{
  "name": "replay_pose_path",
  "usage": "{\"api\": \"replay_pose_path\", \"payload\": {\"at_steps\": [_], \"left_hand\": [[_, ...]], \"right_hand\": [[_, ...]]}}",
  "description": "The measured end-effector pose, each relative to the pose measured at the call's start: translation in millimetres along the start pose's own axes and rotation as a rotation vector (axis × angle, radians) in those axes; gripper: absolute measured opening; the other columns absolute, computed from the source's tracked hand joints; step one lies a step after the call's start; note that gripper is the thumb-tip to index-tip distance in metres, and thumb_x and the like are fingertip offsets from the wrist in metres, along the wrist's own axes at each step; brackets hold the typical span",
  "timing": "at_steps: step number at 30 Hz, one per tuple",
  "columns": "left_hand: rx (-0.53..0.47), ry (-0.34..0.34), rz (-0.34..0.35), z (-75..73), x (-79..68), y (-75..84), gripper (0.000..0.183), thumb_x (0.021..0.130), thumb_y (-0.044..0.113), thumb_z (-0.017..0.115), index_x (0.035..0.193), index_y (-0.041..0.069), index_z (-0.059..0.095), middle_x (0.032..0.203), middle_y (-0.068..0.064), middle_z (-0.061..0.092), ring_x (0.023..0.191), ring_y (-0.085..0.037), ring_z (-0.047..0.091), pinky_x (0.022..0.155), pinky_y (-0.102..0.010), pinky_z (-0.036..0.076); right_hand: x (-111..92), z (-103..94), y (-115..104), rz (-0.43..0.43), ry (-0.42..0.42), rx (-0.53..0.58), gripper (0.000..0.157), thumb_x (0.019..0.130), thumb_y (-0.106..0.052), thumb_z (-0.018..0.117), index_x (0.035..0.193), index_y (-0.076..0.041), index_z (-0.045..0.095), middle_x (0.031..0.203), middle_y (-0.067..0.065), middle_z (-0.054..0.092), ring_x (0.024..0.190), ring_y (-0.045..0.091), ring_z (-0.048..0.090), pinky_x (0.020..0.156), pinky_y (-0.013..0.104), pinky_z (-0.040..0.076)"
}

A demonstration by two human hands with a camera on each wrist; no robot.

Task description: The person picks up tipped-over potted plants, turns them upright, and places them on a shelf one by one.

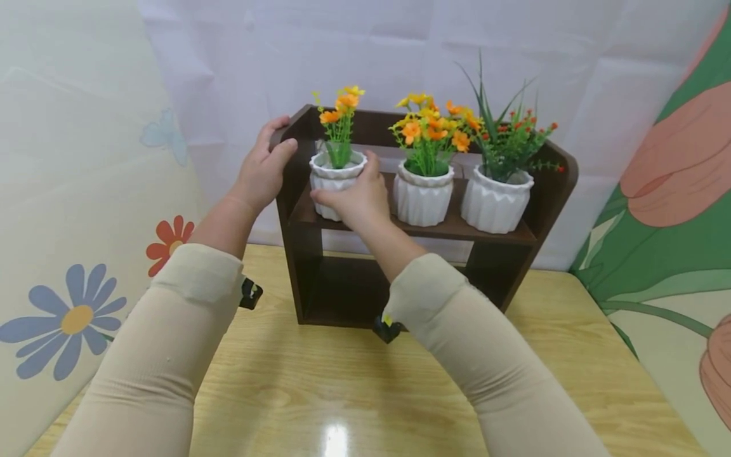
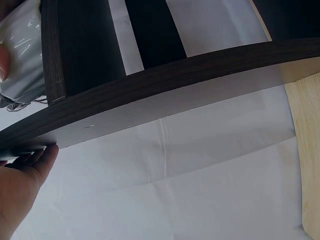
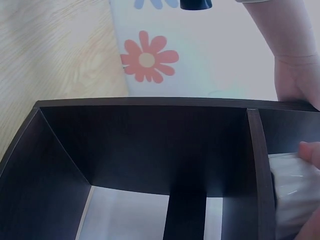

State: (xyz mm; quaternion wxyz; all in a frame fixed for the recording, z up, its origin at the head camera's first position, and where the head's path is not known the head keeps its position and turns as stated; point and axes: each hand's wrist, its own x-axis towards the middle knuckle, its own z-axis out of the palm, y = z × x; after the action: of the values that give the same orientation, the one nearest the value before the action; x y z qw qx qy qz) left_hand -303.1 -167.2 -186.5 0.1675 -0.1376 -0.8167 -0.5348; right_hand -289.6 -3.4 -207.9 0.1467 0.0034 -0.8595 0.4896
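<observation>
A dark brown two-tier shelf (image 1: 299, 273) stands on the wooden table. My left hand (image 1: 264, 166) grips the top of its left side panel, thumb on the inner side; in the left wrist view the fingers (image 2: 46, 162) lie against the panel's outer face. With thumb and fingers around it, my right hand (image 1: 365, 197) holds the leftmost white flowerpot (image 1: 331, 179), which has orange and yellow flowers, on the upper shelf board. Beside it on the same board are a second white flowerpot (image 1: 424, 198) with orange flowers and a third flowerpot (image 1: 497, 204) with red-berried greenery.
The wooden table (image 1: 274, 387) extends in front of the shelf. Behind hangs a white cloth (image 1: 365, 51). Flower-printed panels flank both sides, the left panel (image 1: 68, 190) and the right panel (image 1: 674, 209). Black wrist devices sit below the cuffs.
</observation>
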Motion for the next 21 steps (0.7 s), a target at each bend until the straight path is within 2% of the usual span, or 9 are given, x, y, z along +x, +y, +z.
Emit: {"api": "replay_pose_path", "payload": {"at_steps": [14,21], "left_hand": [[-0.01,0.004,0.007,1.8,1.4,-1.4,0.054,0.101,0.037,0.036,0.152,0.023,0.028,0.138,-0.019,0.044,0.105,-0.025,0.051,0.085,-0.03,0.043],[0.004,0.01,0.016,3.0,3.2,-2.6,0.054,0.101,0.036,0.035,0.152,0.022,0.028,0.141,-0.019,0.043,0.111,-0.031,0.049,0.088,-0.029,0.041]], "right_hand": [[0.6,4.6,5.2,0.0,0.012,0.014,0.111,0.068,-0.043,0.087,0.152,-0.021,0.018,0.145,0.011,0.044,0.13,0.026,0.047,0.106,0.042,0.043],[1.5,6.7,9.6,-0.003,0.016,-0.002,0.114,0.069,-0.047,0.085,0.154,-0.022,0.015,0.147,0.012,0.041,0.133,0.027,0.045,0.107,0.044,0.042]]}}
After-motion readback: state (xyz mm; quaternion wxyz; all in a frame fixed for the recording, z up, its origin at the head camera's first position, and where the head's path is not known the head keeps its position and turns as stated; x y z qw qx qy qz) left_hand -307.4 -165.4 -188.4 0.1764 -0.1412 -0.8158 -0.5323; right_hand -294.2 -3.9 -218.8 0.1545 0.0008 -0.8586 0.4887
